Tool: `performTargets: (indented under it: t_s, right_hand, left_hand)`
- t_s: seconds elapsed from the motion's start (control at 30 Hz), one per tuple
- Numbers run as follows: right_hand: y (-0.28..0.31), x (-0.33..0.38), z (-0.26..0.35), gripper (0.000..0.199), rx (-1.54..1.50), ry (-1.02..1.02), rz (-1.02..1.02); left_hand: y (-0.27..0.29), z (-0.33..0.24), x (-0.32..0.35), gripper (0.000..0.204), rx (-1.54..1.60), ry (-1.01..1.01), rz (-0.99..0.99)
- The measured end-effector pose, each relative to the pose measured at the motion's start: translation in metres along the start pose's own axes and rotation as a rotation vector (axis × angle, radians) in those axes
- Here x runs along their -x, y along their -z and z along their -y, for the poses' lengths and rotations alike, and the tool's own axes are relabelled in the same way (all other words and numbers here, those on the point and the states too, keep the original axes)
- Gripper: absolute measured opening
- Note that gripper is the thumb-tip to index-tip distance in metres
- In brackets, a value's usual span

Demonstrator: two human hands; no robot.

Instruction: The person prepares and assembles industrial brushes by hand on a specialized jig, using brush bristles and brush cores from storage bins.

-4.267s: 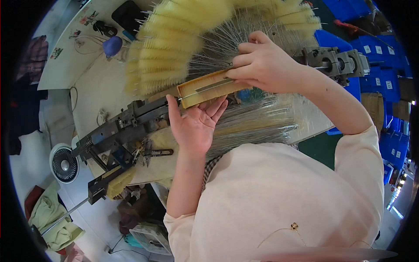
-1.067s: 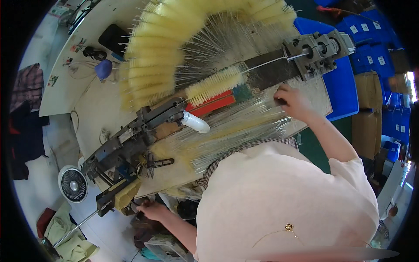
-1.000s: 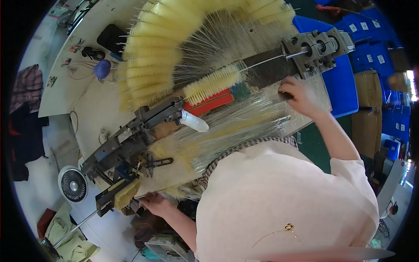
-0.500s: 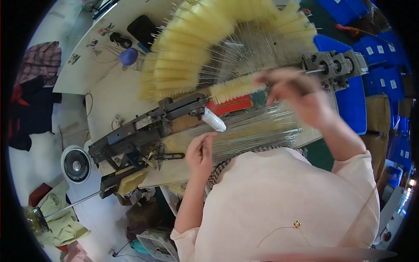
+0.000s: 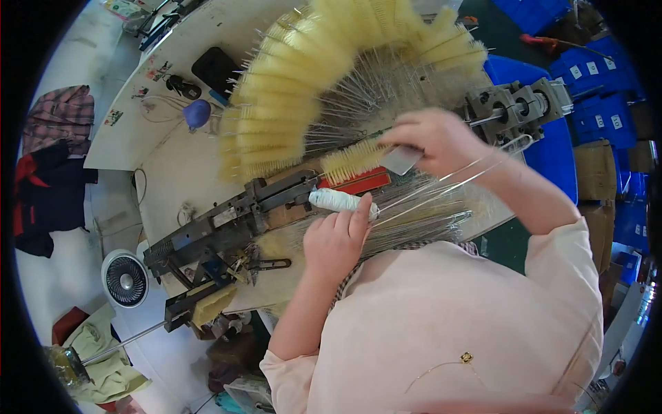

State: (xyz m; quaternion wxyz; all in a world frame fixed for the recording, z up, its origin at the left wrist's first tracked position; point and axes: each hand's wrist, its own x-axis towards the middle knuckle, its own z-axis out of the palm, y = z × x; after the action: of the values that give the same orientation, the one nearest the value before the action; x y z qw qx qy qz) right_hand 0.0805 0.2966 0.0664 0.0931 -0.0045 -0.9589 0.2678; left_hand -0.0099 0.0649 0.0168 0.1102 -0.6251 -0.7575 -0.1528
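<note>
My left hand is closed beside the white-wrapped lever handle, its thumb and forefinger at the handle's tip. From those fingers a long folded wire runs up to the right, crossing my right forearm and ending in a loop. My right hand bends over the bench with a grey flat plate at its fingers. Its fingertips reach the right end of a row of yellow bristles, which lies in line with the dark metal machine. A red block sits just below the bristles.
Finished yellow wire brushes fan out in an arc behind the work. A bundle of straight wires lies in front. A metal clamp unit stands at the right end, near blue bins. A small fan is at left.
My right hand has come left and down to the bristles, and the grey plate now shows. The left hand has risen to the handle, which has swung up; the folded wire is now visible.
</note>
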Motion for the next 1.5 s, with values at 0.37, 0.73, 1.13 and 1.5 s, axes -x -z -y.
performTargets:
  t_s: [0.37, 0.73, 1.13, 1.5]
  right_hand:
    - [0.026, 0.003, -0.056, 0.018, 0.510, -0.099, -0.116]
    - [0.017, 0.020, -0.053, 0.012, 0.754, 0.158, 0.116]
    - [0.027, -0.039, -0.118, 0.034, 0.314, -0.257, -0.278]
    - [0.115, 0.004, -0.026, 0.031, -0.338, -0.215, -0.617]
  left_hand:
    - [0.026, 0.009, 0.038, 0.035, 0.470, 0.596, -0.586]
    - [0.021, 0.009, 0.034, 0.010, 0.833, 0.631, -0.195]
    - [0.028, 0.011, 0.037, 0.016, 0.858, 0.731, -0.209]
    - [0.027, 0.013, -0.089, 0.019, 0.813, 0.552, 0.357]
